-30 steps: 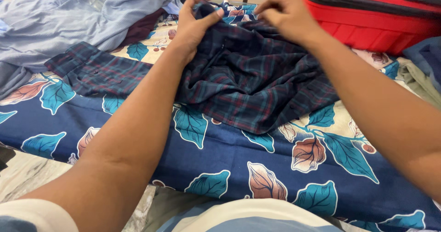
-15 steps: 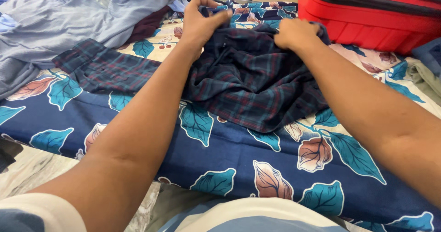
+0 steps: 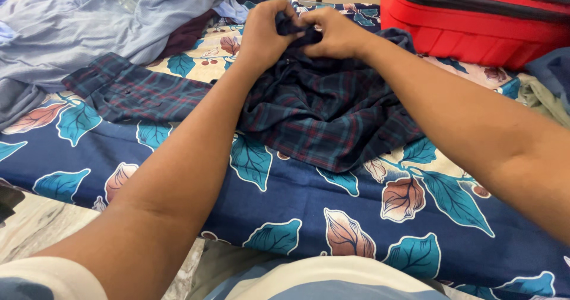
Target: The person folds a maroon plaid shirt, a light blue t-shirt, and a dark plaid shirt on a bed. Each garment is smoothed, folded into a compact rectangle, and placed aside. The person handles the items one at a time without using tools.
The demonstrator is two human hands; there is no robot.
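Note:
A dark plaid shirt (image 3: 320, 113) in navy, teal and maroon lies crumpled on a bed with a blue leaf-print sheet (image 3: 309, 205). One sleeve stretches out flat to the left. My left hand (image 3: 267, 30) and my right hand (image 3: 335, 32) meet at the shirt's far edge, both pinching the same bunch of dark fabric. Their fingers touch each other over the cloth. The part of the shirt inside the fingers is hidden.
A red suitcase (image 3: 481, 18) stands at the back right, close to my right hand. A pile of light blue clothes (image 3: 101, 21) with a maroon piece under it lies at the back left. More folded garments (image 3: 549, 89) sit at the right edge.
My right hand has moved left along the shirt's far edge until it met my left hand. My left hand stayed about where it was, still gripping the fabric.

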